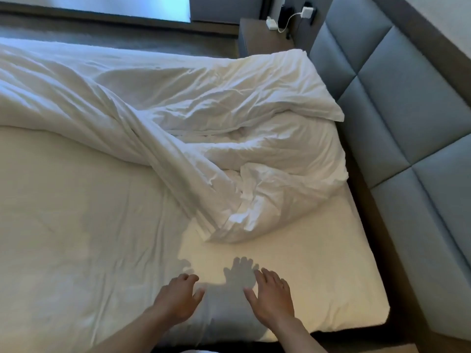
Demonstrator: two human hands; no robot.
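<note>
Both left hand [175,299] and right hand [274,298] hover, fingers [260,275] relaxed, over the wrinkled cream sheet [76,225].

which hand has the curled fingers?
The left hand: its fingers bend down toward the sheet, while the right hand is spread flat.

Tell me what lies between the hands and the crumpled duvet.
Nothing visible does. Only bare sheet separates the left hand and right hand from the duvet, whose nearest fold lies ahead of them. Both hands are empty.
</note>
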